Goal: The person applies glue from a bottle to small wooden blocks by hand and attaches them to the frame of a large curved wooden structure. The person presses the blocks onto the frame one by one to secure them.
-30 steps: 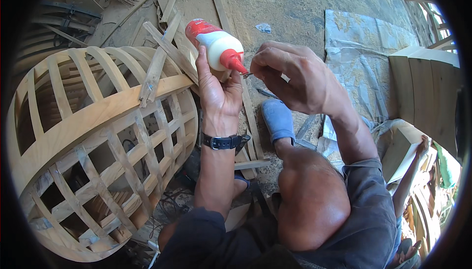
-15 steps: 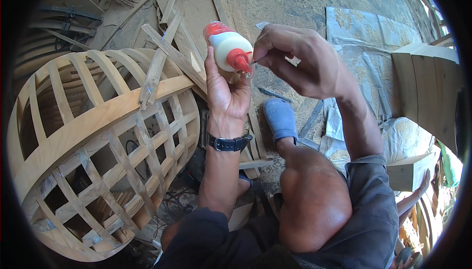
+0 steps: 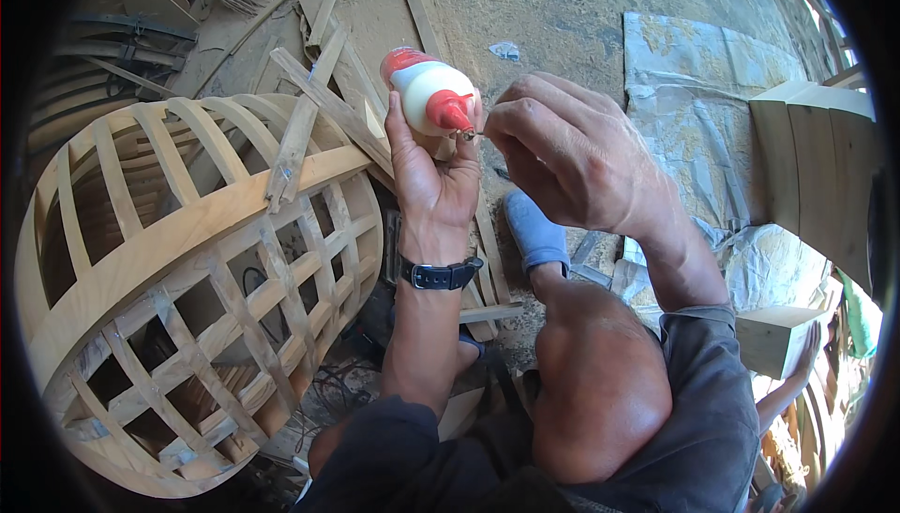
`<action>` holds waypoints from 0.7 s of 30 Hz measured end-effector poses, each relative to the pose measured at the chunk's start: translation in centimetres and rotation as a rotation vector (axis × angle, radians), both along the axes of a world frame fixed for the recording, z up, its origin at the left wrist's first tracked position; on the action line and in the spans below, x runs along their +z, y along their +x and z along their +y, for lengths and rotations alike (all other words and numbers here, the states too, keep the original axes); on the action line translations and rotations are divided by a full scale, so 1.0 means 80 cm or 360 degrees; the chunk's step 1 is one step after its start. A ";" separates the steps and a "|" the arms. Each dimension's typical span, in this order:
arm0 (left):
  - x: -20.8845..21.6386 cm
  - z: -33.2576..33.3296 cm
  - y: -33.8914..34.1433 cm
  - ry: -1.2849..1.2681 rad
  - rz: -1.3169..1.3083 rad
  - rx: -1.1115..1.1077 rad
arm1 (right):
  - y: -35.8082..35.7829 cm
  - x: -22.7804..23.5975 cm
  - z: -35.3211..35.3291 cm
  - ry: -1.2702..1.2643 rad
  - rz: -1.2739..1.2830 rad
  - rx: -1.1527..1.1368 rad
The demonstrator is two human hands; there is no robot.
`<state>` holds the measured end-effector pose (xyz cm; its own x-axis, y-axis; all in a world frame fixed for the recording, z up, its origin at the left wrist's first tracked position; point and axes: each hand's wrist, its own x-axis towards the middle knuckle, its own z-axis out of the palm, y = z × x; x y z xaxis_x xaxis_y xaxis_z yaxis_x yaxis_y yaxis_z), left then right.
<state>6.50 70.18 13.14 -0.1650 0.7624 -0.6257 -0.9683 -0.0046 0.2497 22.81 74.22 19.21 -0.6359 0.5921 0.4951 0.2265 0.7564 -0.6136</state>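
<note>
My left hand point(image 3: 431, 175), with a dark watch point(image 3: 439, 275) on its wrist, is closed around a white squeeze bottle point(image 3: 424, 82) with a red cap. The bottle is tilted so its red nozzle point(image 3: 452, 110) points toward me. Brownish residue shows at the nozzle's tip. Just right of that tip, my right hand point(image 3: 572, 152) is closed in a pinch. A thin dark sliver shows between its fingertips and the tip; what it is, I cannot make out.
A curved wooden lattice frame point(image 3: 202, 208) stands at my left, with loose wood strips point(image 3: 323, 91) leaning across it. Dusty sheeting point(image 3: 694, 100) lies on the floor at right, beside stacked wooden blocks point(image 3: 811, 157). Another person's hand point(image 3: 811, 349) touches a block point(image 3: 773, 339).
My right hand has turned and come down, its fingertips now by the nozzle's tip instead of the cap's side. The bottle has shifted slightly left.
</note>
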 end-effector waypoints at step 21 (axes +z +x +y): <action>-0.011 0.000 -0.009 -0.0119 0.0536 0.0051 | -0.004 -0.013 0.036 -0.0392 -0.0046 0.0325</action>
